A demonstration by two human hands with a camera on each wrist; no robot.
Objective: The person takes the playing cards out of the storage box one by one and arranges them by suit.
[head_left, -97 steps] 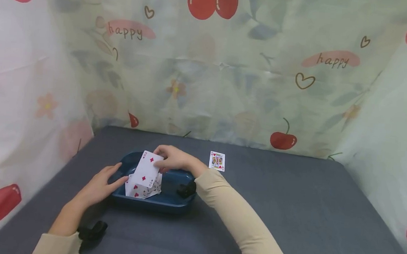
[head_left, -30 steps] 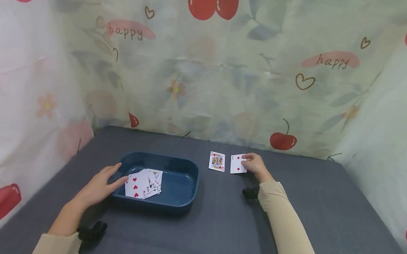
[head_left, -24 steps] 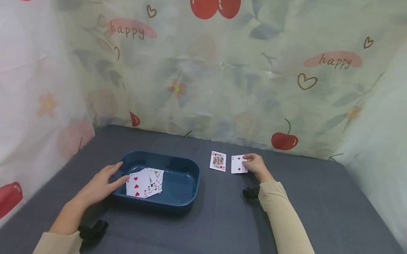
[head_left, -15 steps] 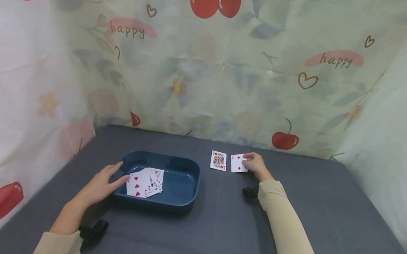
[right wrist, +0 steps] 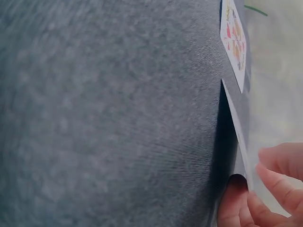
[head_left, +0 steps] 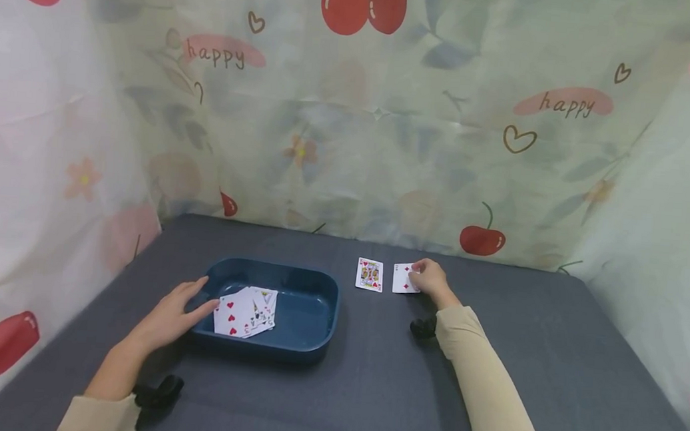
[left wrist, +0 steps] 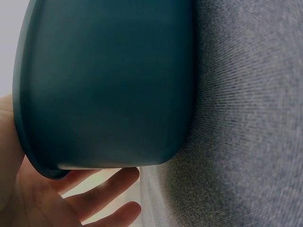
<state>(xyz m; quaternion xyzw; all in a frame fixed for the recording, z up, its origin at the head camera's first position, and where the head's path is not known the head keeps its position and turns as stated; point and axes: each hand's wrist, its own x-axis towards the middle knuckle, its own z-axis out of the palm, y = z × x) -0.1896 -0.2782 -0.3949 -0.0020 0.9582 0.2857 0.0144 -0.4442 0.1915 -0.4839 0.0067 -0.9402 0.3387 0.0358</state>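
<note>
In the head view, my right hand (head_left: 434,282) pinches the right edge of the two of diamonds (head_left: 402,278). In the right wrist view this playing card (right wrist: 232,111) is tilted, its far edge at the cloth and its held edge raised, with fingertips under it. To its left lies a face card of hearts (head_left: 369,274), face up and apart from it. My left hand (head_left: 168,313) holds the left end of the dark blue tray (head_left: 287,353), thumb over the rim and fingers outside the wall. Several overlapping playing cards (head_left: 245,312) lie inside the tray, a hearts card on top.
A grey cloth (head_left: 344,402) covers the table. Behind and at both sides hangs a curtain (head_left: 374,144) printed with cherries. Black wrist mounts (head_left: 160,391) sit on both wrists.
My right hand has carried the two of diamonds from the tray rightward to beside the face card. Over the last second it has barely moved. My left hand stays at the tray.
</note>
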